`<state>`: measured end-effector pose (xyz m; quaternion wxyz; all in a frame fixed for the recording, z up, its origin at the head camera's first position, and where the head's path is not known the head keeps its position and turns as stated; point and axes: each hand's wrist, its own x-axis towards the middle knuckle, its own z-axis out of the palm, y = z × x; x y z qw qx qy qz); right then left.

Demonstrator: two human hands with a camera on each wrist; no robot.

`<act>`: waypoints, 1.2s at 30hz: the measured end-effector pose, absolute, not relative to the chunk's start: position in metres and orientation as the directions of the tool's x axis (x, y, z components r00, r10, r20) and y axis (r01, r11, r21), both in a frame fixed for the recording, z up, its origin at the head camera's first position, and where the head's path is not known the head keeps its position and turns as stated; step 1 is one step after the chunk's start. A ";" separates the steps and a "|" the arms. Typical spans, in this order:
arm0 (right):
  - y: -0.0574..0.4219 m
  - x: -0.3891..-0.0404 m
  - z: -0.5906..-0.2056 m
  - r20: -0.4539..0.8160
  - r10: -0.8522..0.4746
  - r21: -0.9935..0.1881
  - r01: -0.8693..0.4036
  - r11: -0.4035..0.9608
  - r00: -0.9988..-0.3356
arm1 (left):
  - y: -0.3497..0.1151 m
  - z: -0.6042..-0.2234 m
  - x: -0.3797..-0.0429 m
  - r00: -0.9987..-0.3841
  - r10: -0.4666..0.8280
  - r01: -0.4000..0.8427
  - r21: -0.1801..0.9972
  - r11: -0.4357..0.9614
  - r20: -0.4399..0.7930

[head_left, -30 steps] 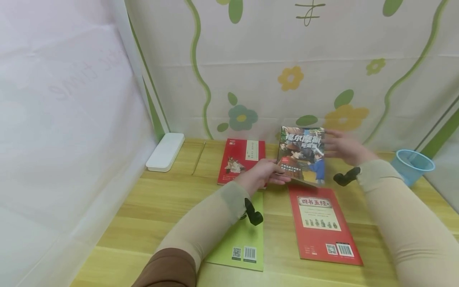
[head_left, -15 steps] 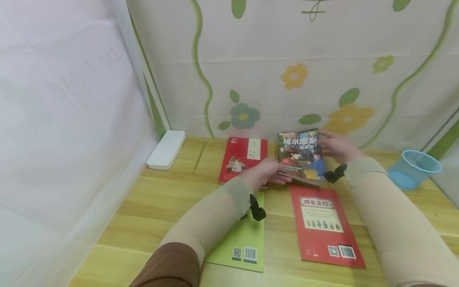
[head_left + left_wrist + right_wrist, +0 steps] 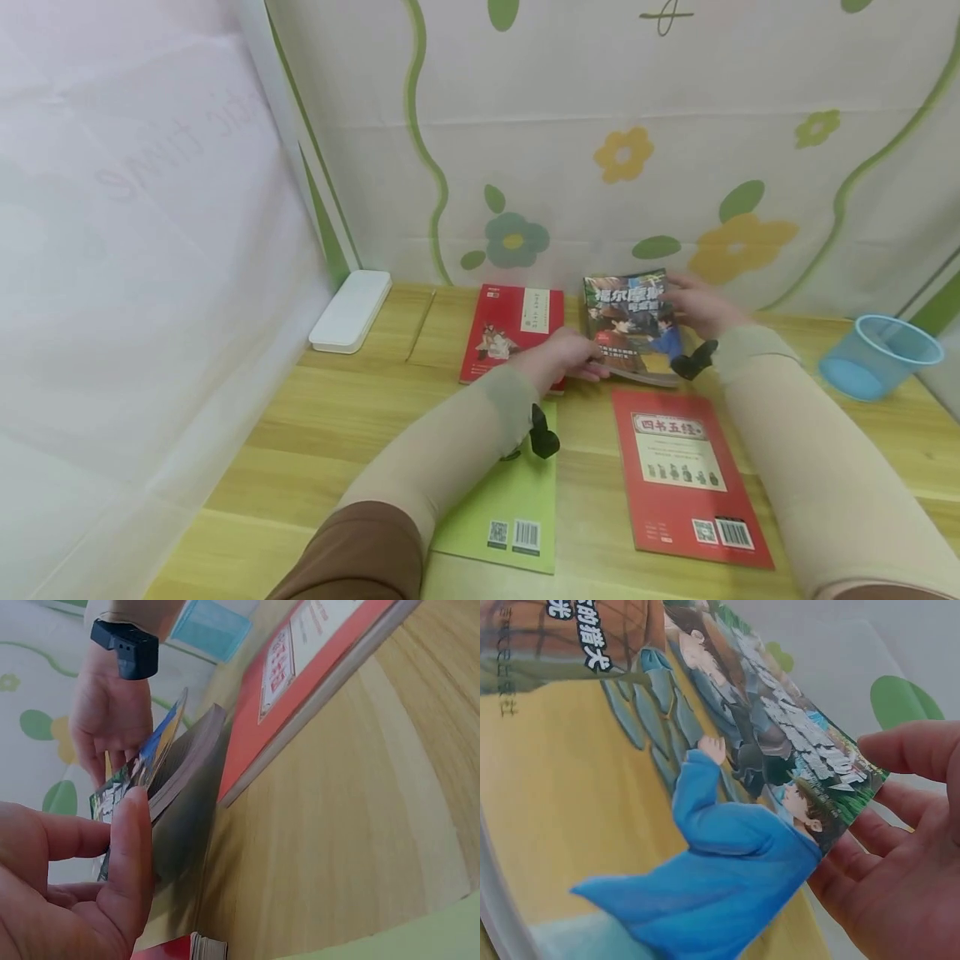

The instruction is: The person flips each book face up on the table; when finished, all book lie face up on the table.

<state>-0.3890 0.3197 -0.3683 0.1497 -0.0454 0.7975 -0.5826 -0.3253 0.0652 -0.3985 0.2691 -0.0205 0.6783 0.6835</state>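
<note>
A paperback book (image 3: 626, 321) with an illustrated cover leans up from the table's far side, tilted. My left hand (image 3: 566, 354) pinches its near left edge between thumb and fingers. At the far right edge, my right hand (image 3: 701, 304) holds it, with the thumb (image 3: 904, 750) on the cover and the other fingers behind. In the left wrist view, the cover (image 3: 169, 742) stands a little apart from the page block (image 3: 187, 757). A red book (image 3: 491, 337) lies beside my left hand, and another red book (image 3: 697, 508) lies just below the paperback.
A yellow-green book (image 3: 498, 517) lies partly under my left forearm. At the back left are a white flat case (image 3: 351, 310) and a thin stick (image 3: 422, 325). A blue plastic cup (image 3: 877, 358) stands at the right. A patterned cloth (image 3: 525, 150) hangs behind the table.
The right hand has moved left and closed onto the paperback's far right edge. The book has tilted and its cover has bent slightly. The left hand stays at the near left edge.
</note>
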 end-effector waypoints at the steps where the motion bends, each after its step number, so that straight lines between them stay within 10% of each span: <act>1: 0.320 -0.389 -0.369 -0.187 -0.243 -0.941 0.102 0.323 -0.952 | 0.066 -0.398 -0.325 -0.860 0.335 -0.383 0.921 0.072 -0.384; 36: 0.319 -0.382 -0.386 -0.206 -0.296 -0.893 0.056 0.446 -0.933 | 0.078 -0.401 -0.323 -0.894 0.274 -0.143 0.804 0.577 -0.356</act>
